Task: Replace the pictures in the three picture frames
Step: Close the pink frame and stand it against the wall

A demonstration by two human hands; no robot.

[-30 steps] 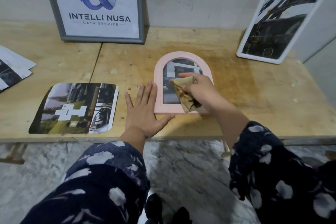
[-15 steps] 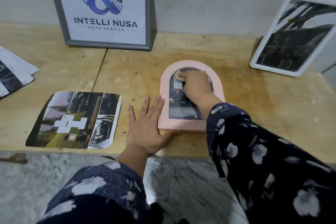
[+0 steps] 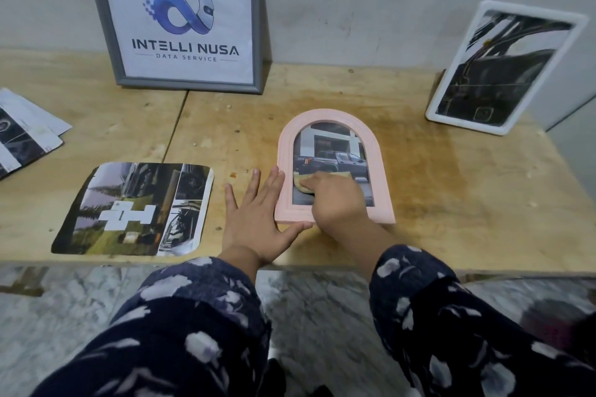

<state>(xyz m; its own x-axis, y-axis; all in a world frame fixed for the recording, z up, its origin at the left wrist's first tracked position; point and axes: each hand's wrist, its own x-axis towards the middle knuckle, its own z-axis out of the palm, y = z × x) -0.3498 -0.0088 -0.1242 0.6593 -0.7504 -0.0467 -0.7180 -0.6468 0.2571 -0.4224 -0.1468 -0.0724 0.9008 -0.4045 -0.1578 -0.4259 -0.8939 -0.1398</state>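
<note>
Three frames out: grey rectangular frame (image 3: 180, 26), white rounded frame (image 3: 503, 69), pink arched frame (image 3: 335, 171) flat on the scuffed plywood tabletop (image 3: 451, 190). Left hand (image 3: 258, 216) lies flat, fingers straight, against the pink one; right hand (image 3: 335, 203) clutches one yellow cloth (image 3: 306, 182) on its glass. Grey wall (image 3: 354, 3) behind.

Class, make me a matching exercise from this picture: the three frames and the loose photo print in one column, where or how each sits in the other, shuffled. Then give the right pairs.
Things:
1. grey frame
2. pink arched frame
3. white frame
4. loose photo print

Places or states:
A. lying bare on the table's left part
B. leaning on the wall at back right
C. flat on the table, being wiped with a cloth
D. standing at back left, showing a logo

Pairs: 1-D, 2-C, 3-B, 4-A
</note>
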